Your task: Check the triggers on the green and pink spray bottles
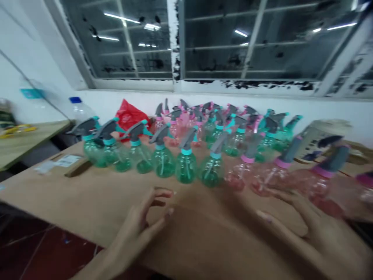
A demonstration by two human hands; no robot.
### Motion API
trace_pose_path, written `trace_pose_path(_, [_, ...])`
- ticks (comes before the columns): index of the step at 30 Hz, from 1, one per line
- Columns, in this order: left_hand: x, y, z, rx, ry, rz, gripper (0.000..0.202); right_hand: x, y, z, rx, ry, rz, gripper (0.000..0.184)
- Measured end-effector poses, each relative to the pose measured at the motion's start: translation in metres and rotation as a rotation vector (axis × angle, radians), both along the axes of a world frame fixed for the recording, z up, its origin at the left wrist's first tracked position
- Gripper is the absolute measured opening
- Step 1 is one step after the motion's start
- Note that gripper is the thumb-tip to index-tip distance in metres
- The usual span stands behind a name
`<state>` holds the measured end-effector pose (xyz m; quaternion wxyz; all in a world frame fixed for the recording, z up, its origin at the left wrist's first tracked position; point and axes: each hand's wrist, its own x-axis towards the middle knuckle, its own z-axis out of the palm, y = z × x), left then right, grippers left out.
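Observation:
A front row of spray bottles stands upright across the table. Several on the left are green with turquoise collars, such as this green spray bottle (pixel 186 167); those on the right are pink, like this pink spray bottle (pixel 269 175). My left hand (pixel 145 219) is over the bare board in front of the green ones, fingers apart and holding nothing. On the right, my right hand (pixel 305 229) reaches toward the pink bottles with fingers spread. Its fingertips are close to a pink bottle's base; whether they touch it, I cannot tell. Motion blurs the right side.
Behind the front row stand more pink and green spray bottles (pixel 239 136). A red plastic bag (pixel 131 114) lies at the back left. A flat cardboard piece (pixel 77 168) is at left, a whitish printed package (pixel 323 136) at right. The tabletop (pixel 87 202) ends at the left front edge.

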<state>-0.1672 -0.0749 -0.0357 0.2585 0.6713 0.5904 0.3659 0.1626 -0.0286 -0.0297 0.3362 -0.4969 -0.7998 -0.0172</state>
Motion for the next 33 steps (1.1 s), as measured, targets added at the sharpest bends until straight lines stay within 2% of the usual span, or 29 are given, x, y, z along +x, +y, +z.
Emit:
trace_pose_path(5, [-0.067,-0.004,0.005,0.075,-0.093,0.255,0.024,-0.085,0.01,0.007,-0.094,-0.097,0.432,0.032])
trace_pose_path(8, [-0.114,0.007,0.007,0.236,-0.111,0.401,0.023,-0.13,0.015,0.007,-0.177,-0.104,0.643,0.031])
trace_pose_path(13, [-0.19,0.032,0.007,0.365,-0.051,0.621,0.026,-0.199,0.028,0.016,-0.225,0.011,0.848,0.031])
trace_pose_path(17, [-0.23,0.053,0.01,0.37,0.073,0.702,0.043,-0.243,0.033,0.021,-0.227,0.069,0.983,0.035])
trace_pose_path(21, [-0.248,0.074,0.016,0.31,0.184,0.684,0.063,-0.264,0.031,0.019,-0.228,0.072,1.055,0.038])
trace_pose_path(22, [-0.25,0.079,0.017,0.296,0.199,0.672,0.062,-0.265,0.031,0.017,-0.228,0.071,1.058,0.039])
trace_pose_path(26, [-0.249,0.092,0.018,0.262,0.207,0.622,0.032,-0.264,0.028,0.014,-0.232,0.084,1.053,0.04])
trace_pose_path(28, [-0.247,0.094,0.018,0.254,0.191,0.618,0.028,-0.26,0.028,0.014,-0.239,0.087,1.041,0.039])
trace_pose_path(30, [-0.244,0.093,0.019,0.261,0.169,0.636,0.033,-0.256,0.027,0.014,-0.243,0.086,1.018,0.038])
trace_pose_path(33, [-0.238,0.08,0.028,0.297,0.127,0.692,0.053,-0.247,0.026,0.014,-0.249,0.084,0.977,0.036])
